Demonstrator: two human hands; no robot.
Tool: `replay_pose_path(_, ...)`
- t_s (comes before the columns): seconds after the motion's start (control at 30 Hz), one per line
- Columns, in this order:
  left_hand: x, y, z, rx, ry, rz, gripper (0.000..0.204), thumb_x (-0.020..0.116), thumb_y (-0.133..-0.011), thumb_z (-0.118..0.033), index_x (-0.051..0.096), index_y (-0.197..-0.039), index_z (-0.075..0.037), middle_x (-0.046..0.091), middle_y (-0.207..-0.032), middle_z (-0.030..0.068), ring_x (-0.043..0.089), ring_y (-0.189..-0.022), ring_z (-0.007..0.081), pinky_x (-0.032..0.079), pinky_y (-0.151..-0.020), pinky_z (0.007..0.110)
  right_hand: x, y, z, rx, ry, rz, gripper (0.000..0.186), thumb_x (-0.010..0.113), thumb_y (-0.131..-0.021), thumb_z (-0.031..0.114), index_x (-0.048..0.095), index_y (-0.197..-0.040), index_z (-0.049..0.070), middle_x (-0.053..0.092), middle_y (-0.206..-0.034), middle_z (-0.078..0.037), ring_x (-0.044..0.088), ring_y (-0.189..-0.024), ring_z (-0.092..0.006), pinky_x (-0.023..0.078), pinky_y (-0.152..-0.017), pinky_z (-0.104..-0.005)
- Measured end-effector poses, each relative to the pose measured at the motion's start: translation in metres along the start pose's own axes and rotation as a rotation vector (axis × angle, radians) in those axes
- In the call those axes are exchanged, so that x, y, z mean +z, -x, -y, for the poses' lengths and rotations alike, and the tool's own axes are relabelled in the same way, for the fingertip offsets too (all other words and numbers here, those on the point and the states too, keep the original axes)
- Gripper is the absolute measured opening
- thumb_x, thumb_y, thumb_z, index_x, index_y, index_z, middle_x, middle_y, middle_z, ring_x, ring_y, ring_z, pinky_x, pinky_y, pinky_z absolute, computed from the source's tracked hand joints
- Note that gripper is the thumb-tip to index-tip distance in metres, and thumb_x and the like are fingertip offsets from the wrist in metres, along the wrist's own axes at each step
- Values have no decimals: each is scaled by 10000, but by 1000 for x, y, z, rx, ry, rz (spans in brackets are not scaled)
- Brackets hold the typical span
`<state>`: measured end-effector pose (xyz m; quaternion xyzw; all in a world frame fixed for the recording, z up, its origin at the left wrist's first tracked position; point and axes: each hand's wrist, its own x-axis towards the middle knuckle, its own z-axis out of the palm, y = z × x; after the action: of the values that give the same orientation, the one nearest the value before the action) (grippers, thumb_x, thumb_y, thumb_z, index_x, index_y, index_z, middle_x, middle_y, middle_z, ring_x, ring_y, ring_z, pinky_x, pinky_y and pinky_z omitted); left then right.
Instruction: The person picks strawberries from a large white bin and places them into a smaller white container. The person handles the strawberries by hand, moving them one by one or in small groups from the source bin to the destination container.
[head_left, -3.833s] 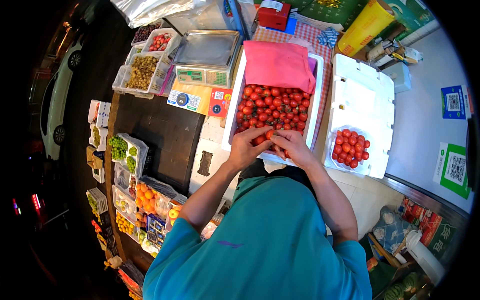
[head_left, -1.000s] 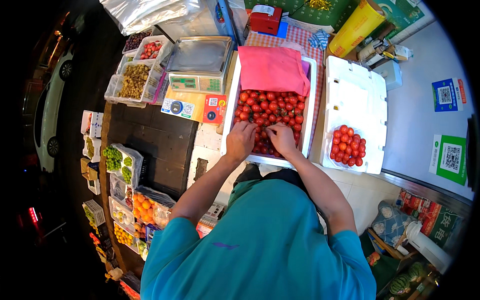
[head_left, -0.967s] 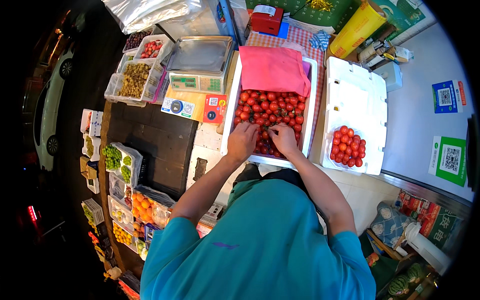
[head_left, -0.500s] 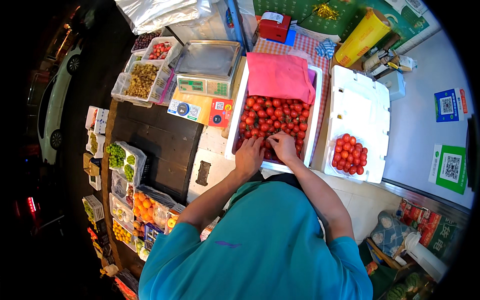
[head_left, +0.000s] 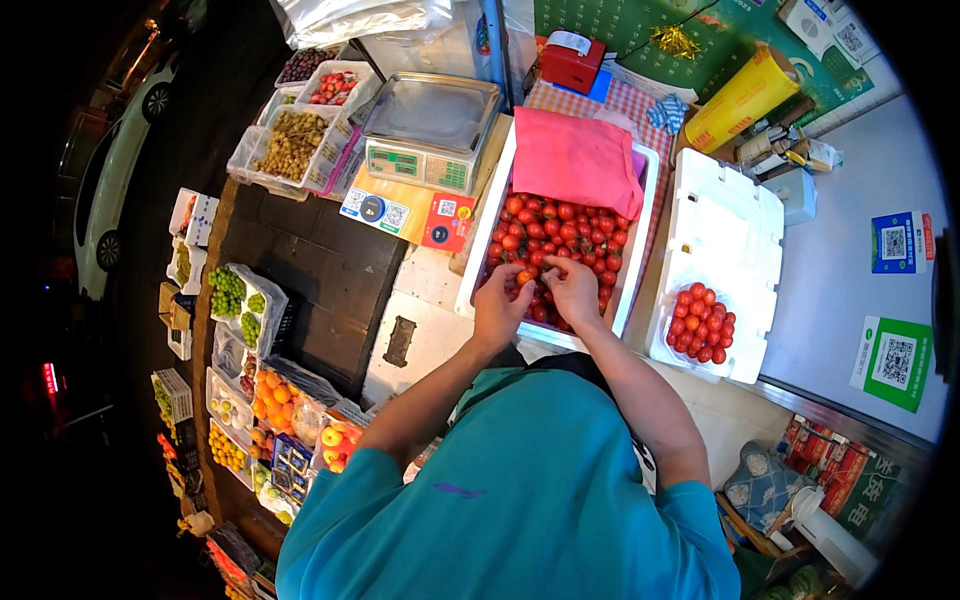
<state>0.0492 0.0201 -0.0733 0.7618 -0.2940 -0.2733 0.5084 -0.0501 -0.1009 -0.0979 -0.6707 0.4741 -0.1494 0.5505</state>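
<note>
Tomato [head_left: 525, 278], round with no clear long axis, sits pinched in the fingers of the left hand [head_left: 498, 308], over the white box [head_left: 467, 298]; the right hand [head_left: 573, 292] lies near at three o'clock, fingers bunched, their hold unclear

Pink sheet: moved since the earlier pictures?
No. Judged against the tomato box, the pink sheet covers the same far end; the whole view shifted, not the sheet.

We list one small orange-red tomato [head_left: 525, 277], round, held near the front of a white box [head_left: 467, 292]; also loose red tomatoes [head_left: 565, 228], glossy, heaped inside that box.
</note>
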Motion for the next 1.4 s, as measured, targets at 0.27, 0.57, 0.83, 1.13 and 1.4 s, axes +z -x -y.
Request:
replay_pose_path(0.27,-15,4,3,-61,332,16,303,698,-930,-9,591,-1214,-7,649,-1068,62,647,-908,115,550,-798,257,0,-68,35,-563,738,65,329,721,-878,169,684,-1188,66,626,-1121,-151,666,-981,-366,554,-825,-474)
replay_pose_path(0.57,-25,8,5,-229,607,8,157,633,-1001,-93,618,-1136,-14,631,-916,5,582,-784,71,486,-683,219,-18,-33,42,0,-321,359,232,677,-941,177,700,-1099,8,715,-847,-75,643,-665,-135,536,-574,-301)
replay_pose_path(0.83,-16,-3,-18,-109,427,71,280,636,-1015,-151,691,-1244,0,695,-987,26,588,-812,80,490,-712,240,-31,12,39,316,-872,575,277,601,-1016,281,677,-979,17,706,-802,-89,604,-587,-120,486,-485,-262)
replay_pose_path(1.13,-8,2,25,13,47,-164,237,699,-978,-192,757,-1091,8,718,-809,44,616,-709,100,493,-648,260,-14,-20,6,-225,213,135,387,699,-939,353,691,-1126,14,707,-776,-141,676,-652,-254,562,-644,-352)
replay_pose_path(1.4,-27,18,-7,-137,1,-35,222,671,-987,-177,754,-1031,24,710,-792,97,614,-676,140,500,-639,295,-4,-62,16,-418,616,-14,386,776,-831,274,699,-1110,18,719,-1014,-206,705,-896,-374,560,-781,-459)
